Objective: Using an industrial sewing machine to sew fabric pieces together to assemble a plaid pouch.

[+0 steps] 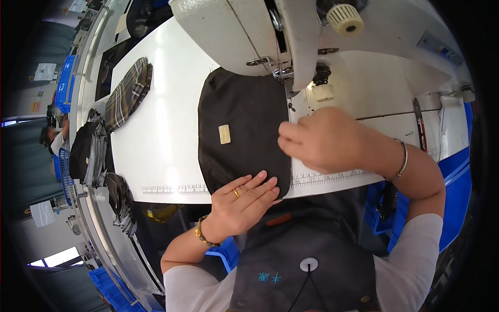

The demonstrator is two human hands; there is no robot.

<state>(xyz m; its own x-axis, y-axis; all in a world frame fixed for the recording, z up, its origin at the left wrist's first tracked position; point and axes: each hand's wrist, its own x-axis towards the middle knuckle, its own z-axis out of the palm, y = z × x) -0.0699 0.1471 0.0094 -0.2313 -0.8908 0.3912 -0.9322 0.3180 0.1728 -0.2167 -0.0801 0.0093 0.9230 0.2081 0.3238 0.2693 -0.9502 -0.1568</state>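
Observation:
A black fabric piece (240, 114) with a small beige label (224, 133) lies on the white sewing table (166, 145), its upper right part at the needle area of the sewing machine (244, 31). My left hand (244, 203) rests on the lower part of the fabric, fingers extended. My right hand (317, 138) is curled at the fabric's right edge, fingertips together; whether they grip the edge is hidden.
Plaid fabric pieces (128, 92) lie on the table's left, with stacked grey and black pieces (91, 151) beside it. Blue bins (452, 187) stand below at right, more at left. Another person (54, 138) is at the far left. A black-and-red tool (420, 125) lies at right.

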